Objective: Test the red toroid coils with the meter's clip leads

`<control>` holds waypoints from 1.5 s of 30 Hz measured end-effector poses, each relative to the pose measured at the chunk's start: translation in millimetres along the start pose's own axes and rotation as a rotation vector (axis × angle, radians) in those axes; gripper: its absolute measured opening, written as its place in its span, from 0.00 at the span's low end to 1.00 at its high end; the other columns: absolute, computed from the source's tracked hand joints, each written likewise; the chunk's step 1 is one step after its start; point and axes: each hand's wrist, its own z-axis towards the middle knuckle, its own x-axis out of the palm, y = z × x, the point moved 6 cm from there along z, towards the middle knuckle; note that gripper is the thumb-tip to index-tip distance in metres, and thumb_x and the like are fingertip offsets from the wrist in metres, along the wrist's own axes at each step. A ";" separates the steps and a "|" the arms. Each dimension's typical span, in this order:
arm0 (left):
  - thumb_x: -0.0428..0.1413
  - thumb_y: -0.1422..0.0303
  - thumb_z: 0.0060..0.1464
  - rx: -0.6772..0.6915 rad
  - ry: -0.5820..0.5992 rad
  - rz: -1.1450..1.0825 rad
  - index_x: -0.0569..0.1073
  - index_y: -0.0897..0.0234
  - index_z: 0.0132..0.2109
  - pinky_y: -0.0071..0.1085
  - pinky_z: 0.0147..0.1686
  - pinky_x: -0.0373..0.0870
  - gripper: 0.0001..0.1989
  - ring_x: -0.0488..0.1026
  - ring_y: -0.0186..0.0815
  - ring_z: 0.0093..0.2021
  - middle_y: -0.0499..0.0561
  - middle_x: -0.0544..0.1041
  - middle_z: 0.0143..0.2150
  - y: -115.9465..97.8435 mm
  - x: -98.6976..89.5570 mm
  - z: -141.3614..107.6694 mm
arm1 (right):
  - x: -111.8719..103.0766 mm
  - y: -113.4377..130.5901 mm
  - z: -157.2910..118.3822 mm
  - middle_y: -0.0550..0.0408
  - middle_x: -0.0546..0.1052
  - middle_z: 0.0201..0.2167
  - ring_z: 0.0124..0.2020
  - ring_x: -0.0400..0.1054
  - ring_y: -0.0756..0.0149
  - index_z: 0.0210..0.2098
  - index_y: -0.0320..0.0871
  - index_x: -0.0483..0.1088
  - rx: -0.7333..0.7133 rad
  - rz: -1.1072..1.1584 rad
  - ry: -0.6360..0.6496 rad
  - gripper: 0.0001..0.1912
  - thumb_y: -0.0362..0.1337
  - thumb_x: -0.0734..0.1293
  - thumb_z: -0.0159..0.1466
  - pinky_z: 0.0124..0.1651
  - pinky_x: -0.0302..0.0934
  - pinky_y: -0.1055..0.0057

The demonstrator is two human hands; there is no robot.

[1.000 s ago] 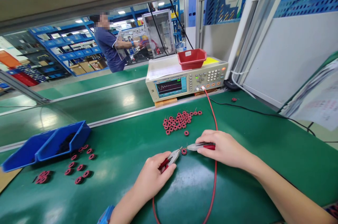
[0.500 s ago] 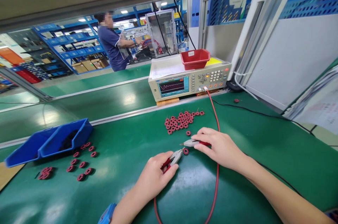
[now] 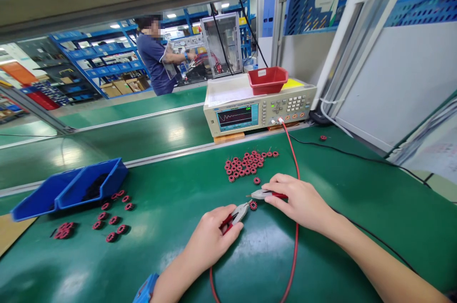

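My left hand (image 3: 214, 234) is closed round the red-handled grips of a silver test clip (image 3: 239, 212), shaped like small pliers. Its tip meets the thin wire lead of a red-and-black toroidal coil (image 3: 253, 205) lying on the green mat. From the other side, my right hand (image 3: 298, 200) pinches a second such test clip (image 3: 261, 194), whose jaws are at the coil's other lead, just above the ring. A single coil (image 3: 256, 180) lies a little behind, and past it sits a cluster of coils (image 3: 244, 166). The tester's screen (image 3: 234, 117) shows a decaying wave and a green OK.
A beige tester (image 3: 285, 105) stands at the back with a red bin (image 3: 267, 80) on top. Its red cable (image 3: 293, 151) runs under my right hand. Blue bins (image 3: 117, 174) and loose coils (image 3: 113, 220) are at left. A lone coil (image 3: 323, 138) lies far right. Another person (image 3: 157, 55) works beyond.
The tester's screen mark has turned from red to a green OK, and its lit button light has changed from orange to green. My hands and the clips keep their hold on the coil's leads.
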 end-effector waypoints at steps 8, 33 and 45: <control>0.50 0.66 0.57 0.002 0.000 -0.021 0.72 0.63 0.42 0.26 0.29 0.62 0.09 0.65 0.33 0.27 0.48 0.72 0.29 -0.1 -0.1 0.0 | 2.5 0.7 0.3 0.55 0.73 0.40 0.39 0.68 0.63 0.44 0.51 0.72 -0.004 -0.003 0.002 0.14 0.42 0.57 0.66 0.38 0.63 0.69; 0.51 0.65 0.56 -0.039 -0.002 -0.022 0.73 0.64 0.39 0.24 0.26 0.58 0.10 0.62 0.30 0.24 0.45 0.70 0.25 4.3 -0.9 1.9 | 5.0 -10.3 -4.3 0.58 0.73 0.34 0.34 0.68 0.65 0.39 0.54 0.74 0.025 0.048 0.155 0.11 0.43 0.61 0.63 0.33 0.57 0.72; 0.51 0.65 0.56 -0.090 -0.101 0.005 0.75 0.65 0.39 0.23 0.26 0.60 0.11 0.64 0.30 0.24 0.45 0.72 0.26 8.3 -17.7 -17.0 | 1.0 -14.8 -6.5 0.58 0.73 0.35 0.34 0.68 0.66 0.38 0.54 0.74 -0.001 0.064 0.160 0.11 0.43 0.60 0.63 0.35 0.58 0.71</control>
